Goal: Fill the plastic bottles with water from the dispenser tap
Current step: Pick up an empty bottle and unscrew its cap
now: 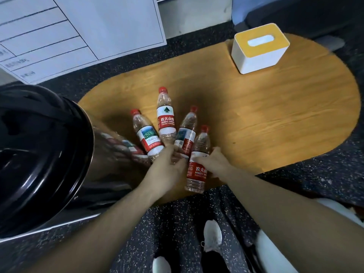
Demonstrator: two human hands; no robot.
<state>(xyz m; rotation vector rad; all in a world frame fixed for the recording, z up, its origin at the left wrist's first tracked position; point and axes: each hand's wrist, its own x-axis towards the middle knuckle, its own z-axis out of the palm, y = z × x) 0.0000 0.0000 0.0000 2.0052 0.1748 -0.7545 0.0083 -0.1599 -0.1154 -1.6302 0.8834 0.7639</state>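
**Both hands on the bottle cluster, dispenser at left**

While four red-capped plastic bottles stand bunched at the near edge of the oval wooden table point(256, 119), both hands are in among them.

- Right hand point(213, 163): fingers curled around the nearest bottle point(199, 160), gripping at label height. Cap on; bottle stands at the table's front edge, closest to the person.
- Left hand point(167, 164): fingers curled in at the bases of the bottles behind. Looks like it holds the foot of the middle bottle point(166, 119), but the contact is hidden by the fingers, so I cannot tell exactly which one it grips.
- Other two: left bottle point(146, 134) just beside the middle one; right-rear bottle point(187, 133) between the middle and nearest bottles, partly hidden by the nearest. All caps on, all look clear; fill level not readable.
- Dispenser point(45, 154): large shiny cylinder with black lid, hard against the cluster's left side, bottles reflected in its wall. Tap not visible from this angle.
- Tissue box point(260, 48), white with yellow top, at the table's far right, well apart from the bottles.
- White board with ruled lines point(78, 30) leans beyond the table, top left.
- Speckled dark floor point(177, 223) below; white shoe point(212, 237) between the forearms.
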